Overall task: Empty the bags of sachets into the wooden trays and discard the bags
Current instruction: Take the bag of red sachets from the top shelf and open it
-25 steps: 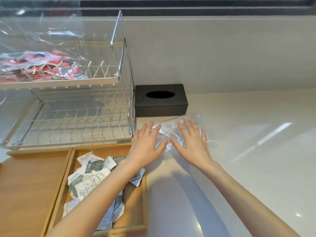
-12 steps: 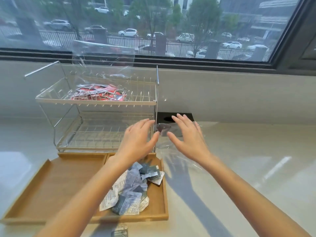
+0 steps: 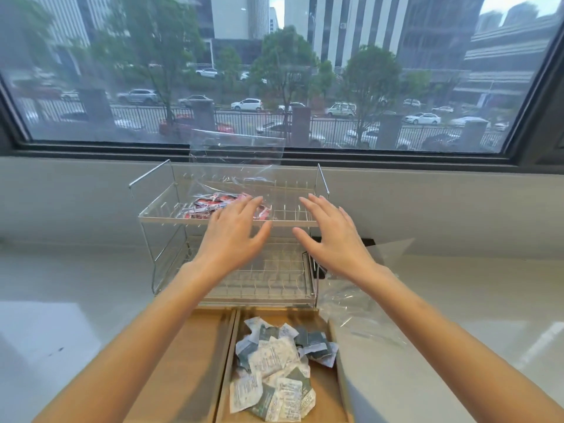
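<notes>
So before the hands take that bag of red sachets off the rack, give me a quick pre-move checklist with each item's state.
1. Left hand free: ok, open, holding nothing.
2. Right hand free: ok, open, holding nothing.
3. Bag of red sachets reachable on the rack's top shelf: ok.
4. Left wooden tray has room: ok, no sachets in its visible part.
5. Right wooden tray filled: ok, grey-and-white sachets inside.
6. Empty clear bag discarded: not ok, lying on the counter.
</notes>
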`<control>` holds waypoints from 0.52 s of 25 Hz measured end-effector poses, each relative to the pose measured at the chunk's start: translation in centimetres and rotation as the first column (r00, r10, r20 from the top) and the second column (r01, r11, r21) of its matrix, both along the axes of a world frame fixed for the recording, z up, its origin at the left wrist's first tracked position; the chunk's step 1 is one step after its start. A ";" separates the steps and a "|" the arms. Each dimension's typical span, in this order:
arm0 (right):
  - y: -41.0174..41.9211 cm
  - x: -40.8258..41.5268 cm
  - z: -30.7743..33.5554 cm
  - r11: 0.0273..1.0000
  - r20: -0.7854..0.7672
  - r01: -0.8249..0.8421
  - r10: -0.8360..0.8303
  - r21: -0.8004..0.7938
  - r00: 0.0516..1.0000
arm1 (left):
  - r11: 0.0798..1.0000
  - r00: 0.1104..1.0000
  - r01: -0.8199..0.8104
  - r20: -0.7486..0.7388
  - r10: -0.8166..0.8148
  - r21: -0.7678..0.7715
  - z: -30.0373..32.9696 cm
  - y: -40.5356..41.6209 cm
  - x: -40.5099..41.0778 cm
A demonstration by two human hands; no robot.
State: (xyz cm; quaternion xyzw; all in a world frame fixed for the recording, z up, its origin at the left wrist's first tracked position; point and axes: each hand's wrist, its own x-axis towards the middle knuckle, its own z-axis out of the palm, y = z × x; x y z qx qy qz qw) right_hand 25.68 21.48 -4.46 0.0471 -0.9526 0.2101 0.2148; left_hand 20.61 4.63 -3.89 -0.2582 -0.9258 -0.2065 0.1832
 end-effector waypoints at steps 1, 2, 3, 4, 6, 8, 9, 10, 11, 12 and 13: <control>-0.4 -0.5 0.3 1.000 -0.005 -0.001 0.001 0.010 1.000 | 1.000 1.000 -0.009 -0.008 0.009 -0.004 0.4 -0.5 -0.5; -0.8 -1.0 0.6 1.000 -0.007 -0.002 0.002 0.018 1.000 | 1.000 1.000 -0.018 -0.009 0.018 -0.009 0.8 -1.0 -1.1; -1.1 -1.5 0.8 1.000 -0.005 -0.002 0.002 0.022 1.000 | 0.999 1.000 -0.027 -0.011 0.027 -0.017 1.2 -1.5 -1.6; -1.5 -2.2 1.1 1.000 -0.001 -0.002 0.002 0.025 1.000 | 0.999 0.999 -0.036 -0.016 0.035 -0.026 1.4 -2.0 -2.3; -2.0 -3.5 1.4 1.000 0.012 0.001 -0.001 0.029 1.000 | 0.997 0.999 -0.051 -0.018 0.050 -0.051 1.8 -2.9 -3.6; -2.3 -5.0 1.6 1.000 0.028 0.006 -0.006 0.017 1.000 | 0.996 0.998 -0.061 0.005 0.061 -0.063 2.2 -4.0 -5.0; -2.4 -6.0 1.7 1.000 0.042 0.009 -0.009 0.012 0.999 | 0.996 0.997 -0.066 0.022 0.067 -0.057 2.4 -4.6 -6.0; -2.5 -6.9 1.7 1.000 0.058 0.014 -0.015 0.010 0.998 | 0.996 0.996 -0.073 0.043 0.075 -0.051 2.5 -5.3 -7.0; -2.6 -7.8 1.7 1.000 0.075 0.022 -0.022 0.006 0.997 | 0.996 0.994 -0.081 0.068 0.084 -0.047 2.6 -6.0 -8.0; -2.8 -8.8 1.6 1.000 0.094 0.029 -0.029 -0.001 0.995 | 0.995 0.990 -0.090 0.103 0.094 -0.049 2.6 -6.6 -9.2; -2.8 -9.8 1.5 0.999 0.115 0.036 -0.034 -0.015 0.993 | 0.994 0.984 -0.098 0.145 0.104 -0.052 2.6 -7.2 -10.4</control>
